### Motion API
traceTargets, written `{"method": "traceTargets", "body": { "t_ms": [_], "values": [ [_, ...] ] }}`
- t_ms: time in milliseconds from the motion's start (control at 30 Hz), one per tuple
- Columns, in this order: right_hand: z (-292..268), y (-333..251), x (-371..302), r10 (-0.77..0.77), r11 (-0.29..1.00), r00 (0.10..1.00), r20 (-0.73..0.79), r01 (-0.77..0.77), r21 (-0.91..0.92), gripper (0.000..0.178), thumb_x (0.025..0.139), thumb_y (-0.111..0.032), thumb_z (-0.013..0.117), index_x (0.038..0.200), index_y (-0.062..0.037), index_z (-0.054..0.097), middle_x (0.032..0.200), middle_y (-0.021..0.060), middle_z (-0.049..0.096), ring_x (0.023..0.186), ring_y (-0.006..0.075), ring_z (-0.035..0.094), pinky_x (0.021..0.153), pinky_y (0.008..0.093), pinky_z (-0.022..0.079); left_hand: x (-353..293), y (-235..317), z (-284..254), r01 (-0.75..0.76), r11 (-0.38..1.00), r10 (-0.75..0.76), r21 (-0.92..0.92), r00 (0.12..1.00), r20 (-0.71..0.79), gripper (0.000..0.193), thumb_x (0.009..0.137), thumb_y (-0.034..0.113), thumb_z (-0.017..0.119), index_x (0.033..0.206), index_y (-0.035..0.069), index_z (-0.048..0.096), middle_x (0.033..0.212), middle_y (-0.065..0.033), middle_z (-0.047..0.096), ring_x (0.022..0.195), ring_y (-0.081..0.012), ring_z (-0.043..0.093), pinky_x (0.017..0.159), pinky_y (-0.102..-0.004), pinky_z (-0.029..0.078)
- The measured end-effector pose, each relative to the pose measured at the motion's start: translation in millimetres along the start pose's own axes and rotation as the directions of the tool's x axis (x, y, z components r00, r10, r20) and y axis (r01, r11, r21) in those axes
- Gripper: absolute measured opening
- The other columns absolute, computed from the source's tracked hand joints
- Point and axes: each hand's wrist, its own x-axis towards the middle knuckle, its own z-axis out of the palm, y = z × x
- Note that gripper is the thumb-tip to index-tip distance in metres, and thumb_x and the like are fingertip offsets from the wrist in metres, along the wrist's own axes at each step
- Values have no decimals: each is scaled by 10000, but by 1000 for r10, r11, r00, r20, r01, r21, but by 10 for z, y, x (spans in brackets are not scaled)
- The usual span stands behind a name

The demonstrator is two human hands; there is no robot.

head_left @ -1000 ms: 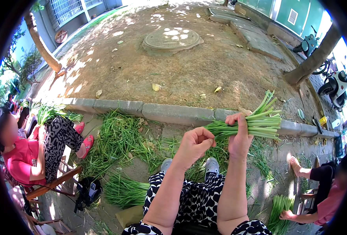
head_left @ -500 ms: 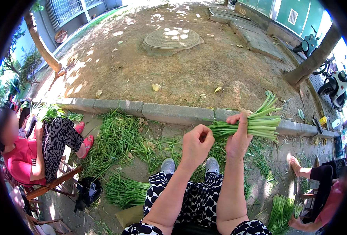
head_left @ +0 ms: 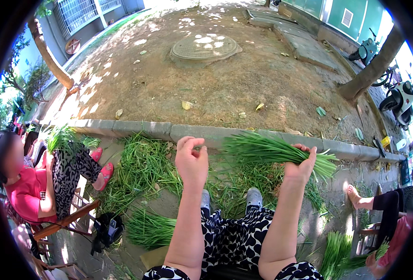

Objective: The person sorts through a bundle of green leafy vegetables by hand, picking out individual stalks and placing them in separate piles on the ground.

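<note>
A bunch of garlic chives (head_left: 262, 150) lies across the palm of my right hand (head_left: 301, 169), whose fingers wrap round its pale stem end. The green leaf tips point left, over the kerb. My left hand (head_left: 191, 163) is raised to the left of the leaf tips, apart from the bunch. Its fingers are curled, with the thumb near the index finger; whatever is between them, if anything, is too small to see. Below it, a pile of chives (head_left: 150, 228) lies by my left leg. Loose green trimmings (head_left: 138, 163) cover the ground ahead.
A concrete kerb (head_left: 201, 134) crosses in front, with bare earth and a round manhole cover (head_left: 205, 47) beyond. On the left a seated person (head_left: 31, 186) holds chives; at right another person's hand (head_left: 376, 266) holds some beside a chive pile (head_left: 335, 254). A black bag (head_left: 106, 231) lies lower left.
My left hand has moved left, away from the bunch. The bunch has turned in my right hand, so its leaves spread left in full view. The person on the left has raised their chives.
</note>
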Motion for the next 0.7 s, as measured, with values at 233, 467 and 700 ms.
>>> {"method": "traceTargets", "body": {
  "t_ms": [233,467,700],
  "values": [
    [-104,42,137,151,981,981,-119,-134,138,286,924,-302,545,764,-80,465,691,33,505,687,206,527,740,381,485,-192,299,141,-516,856,516,26,856,-17,164,750,-25,627,899,42,647,862,-71,637,737,-217,586,659,-293,467],
    [-110,80,121,150,982,984,-96,-137,128,286,915,-289,562,757,-73,461,691,42,501,686,204,520,723,348,487,-500,377,403,-692,714,600,106,684,416,192,733,42,677,919,82,652,759,-21,584,730,-213,558,666,-345,447],
    [-109,98,90,225,965,973,-47,-216,148,282,918,-285,546,752,-72,463,690,37,508,705,209,534,721,369,491,-474,199,473,-719,681,590,140,651,478,137,740,88,648,875,90,625,749,-25,574,738,-213,555,673,-340,443]
  ]
}}
